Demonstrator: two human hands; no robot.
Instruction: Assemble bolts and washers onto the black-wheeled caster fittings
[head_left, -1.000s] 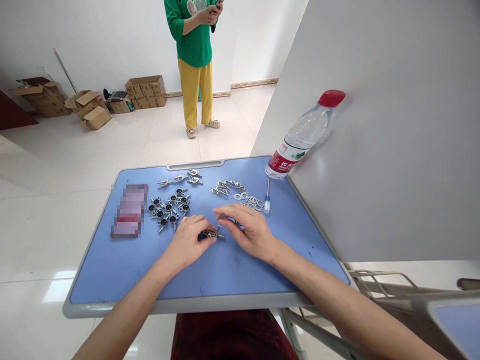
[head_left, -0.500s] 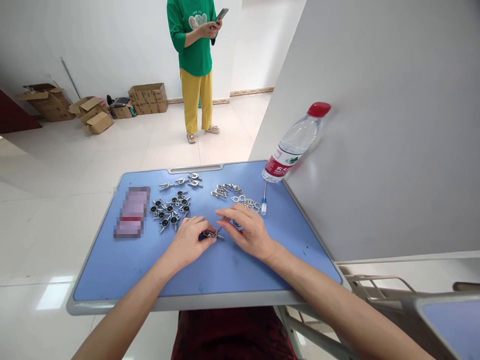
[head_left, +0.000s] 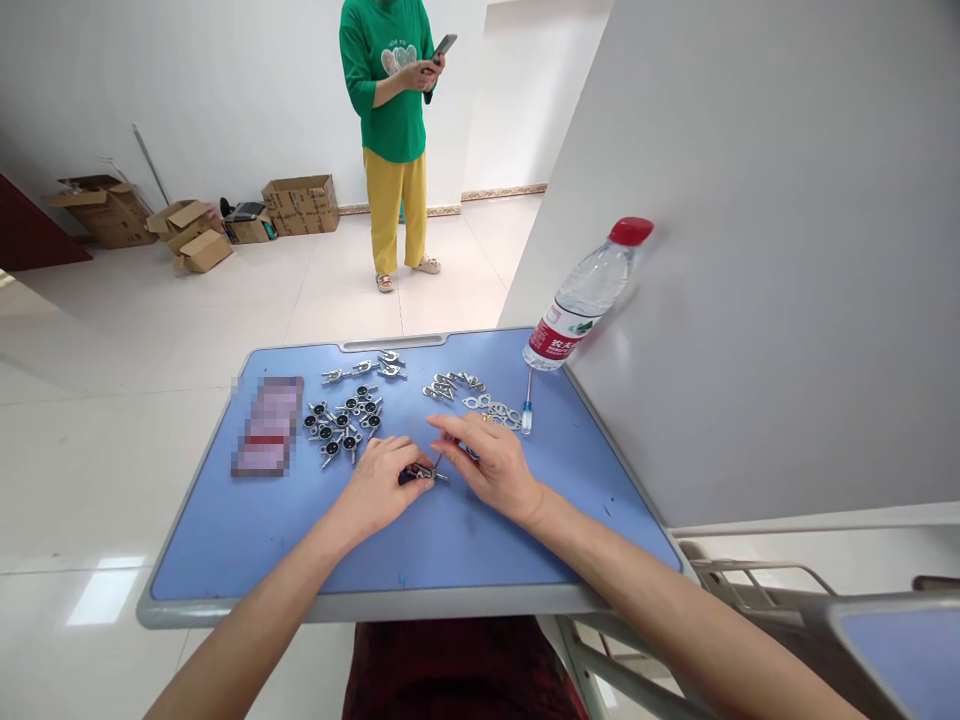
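Note:
Near the middle of the desk, my left hand [head_left: 382,480] is closed on a small metal fitting [head_left: 429,473], pressing it down against the top; the fingers cover much of it. My right hand [head_left: 491,465] pinches a slim screwdriver [head_left: 438,461], whose thin metal shaft meets the fitting. Its handle is mostly hidden by the fingers. Beyond my left hand lies a cluster of metal fittings with round black centres [head_left: 342,421]. Flat oval metal plates [head_left: 495,408] lie just past my right hand, with small bent metal pieces [head_left: 444,385] behind them.
Forked metal pieces [head_left: 364,368] lie near the far edge of the blue desk [head_left: 360,560]. A blurred purple packet [head_left: 268,425] is at left. A second screwdriver [head_left: 527,415] and a water bottle [head_left: 581,305] are at right, by a grey partition [head_left: 750,280]. A person [head_left: 394,110] stands beyond, holding a phone.
The whole view has shifted slightly, with the scene a little lower. Both hands keep nearly the same hold on the fitting and screwdriver; the right fingers have moved only slightly.

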